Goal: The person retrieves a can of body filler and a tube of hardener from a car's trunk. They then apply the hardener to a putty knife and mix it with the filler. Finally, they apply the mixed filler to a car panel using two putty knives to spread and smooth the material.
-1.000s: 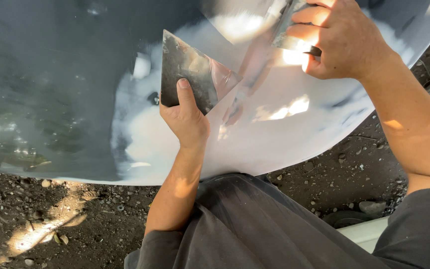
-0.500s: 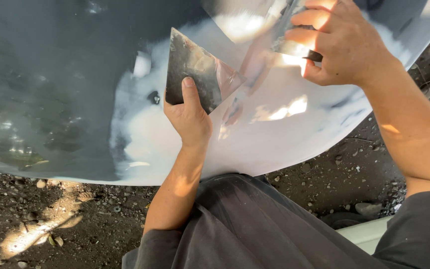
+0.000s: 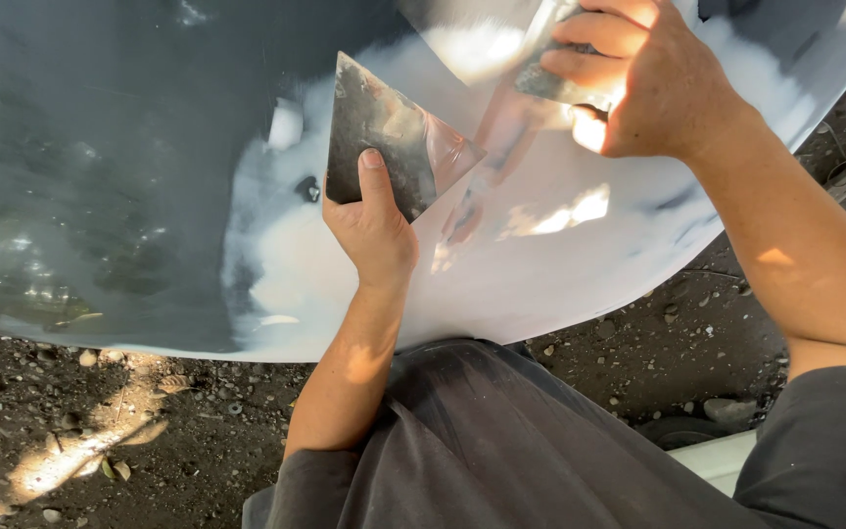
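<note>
Head view: left hand [image 3: 376, 230] clamps a metal blade [image 3: 384, 137] — right hand [image 3: 653, 83] grips perhaps another [image 3: 550, 78].

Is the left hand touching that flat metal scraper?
Touching. The head view shows the left hand gripping the flat metal scraper, its thumb lying flat across the blade's lower face, in front of the grey panel.

The dark left part of the car body panel [image 3: 100, 176] lies open, with nothing in front of it. In the middle, the left hand [image 3: 374, 230] with its flat metal spreader [image 3: 389, 137] blocks the pale filler patch [image 3: 560, 264]. The right hand [image 3: 653, 83] with a second spreader [image 3: 550, 78] covers the upper edge. Below the lower edge, the gravel ground [image 3: 100, 431] is open.
</note>
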